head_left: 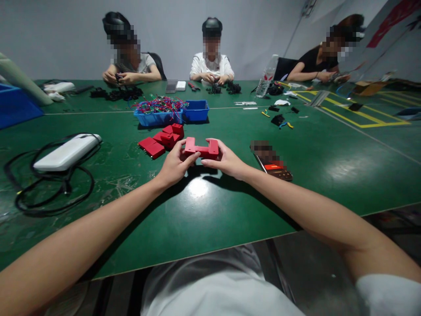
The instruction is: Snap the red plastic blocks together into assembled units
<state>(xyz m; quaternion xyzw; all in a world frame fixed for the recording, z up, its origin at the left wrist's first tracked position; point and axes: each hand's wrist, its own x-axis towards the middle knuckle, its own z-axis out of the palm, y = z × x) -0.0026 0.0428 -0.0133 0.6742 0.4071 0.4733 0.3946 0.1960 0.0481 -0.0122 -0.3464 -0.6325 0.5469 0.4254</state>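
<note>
Between my two hands is a red U-shaped plastic part, held a little above the green table. My left hand grips its left end, thumb along the near side. Its right end is pinched by my right hand, with the fingers behind it. Just left of my left hand lies a small pile of similar red plastic parts. Behind that pile stands a blue bin heaped with thin coloured wires. Touching its right side is a smaller blue bin.
A white power bank with a looped black cable lies at left. To the right rests a phone. Farther back are a clear plastic bottle and small pliers. Three people sit across the table, handling small objects.
</note>
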